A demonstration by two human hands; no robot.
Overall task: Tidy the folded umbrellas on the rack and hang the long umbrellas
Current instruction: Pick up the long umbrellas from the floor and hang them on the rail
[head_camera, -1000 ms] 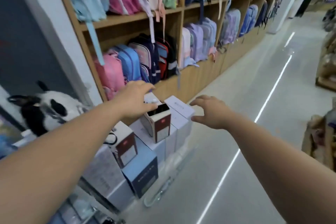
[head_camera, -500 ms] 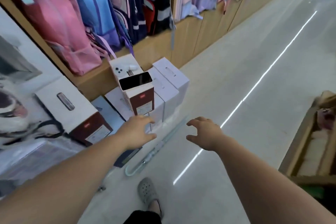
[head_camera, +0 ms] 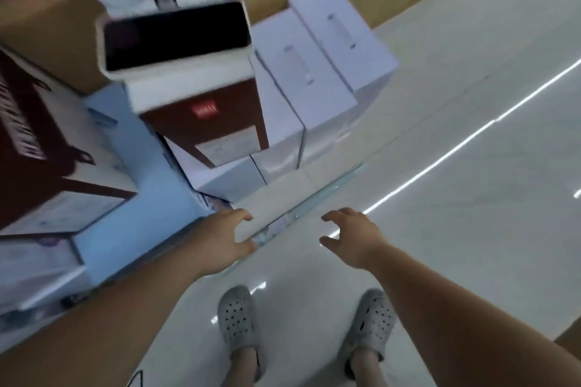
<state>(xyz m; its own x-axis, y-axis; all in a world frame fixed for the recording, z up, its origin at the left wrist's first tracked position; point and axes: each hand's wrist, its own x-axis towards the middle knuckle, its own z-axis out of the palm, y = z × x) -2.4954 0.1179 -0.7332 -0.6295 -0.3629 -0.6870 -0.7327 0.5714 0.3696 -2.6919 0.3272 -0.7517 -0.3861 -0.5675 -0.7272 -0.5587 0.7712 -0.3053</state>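
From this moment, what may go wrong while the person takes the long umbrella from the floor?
1. The black-screened phone lies loose on top of the maroon and white box, near its edge; a bump to the stack may drop it.
2. The long pale-blue transparent umbrella lies on the glossy floor close to the grey perforated clogs; a step may trip on it.

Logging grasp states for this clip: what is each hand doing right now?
Left hand: open, fingers spread over the long umbrella, no grip yet.
Right hand: open, holding nothing.
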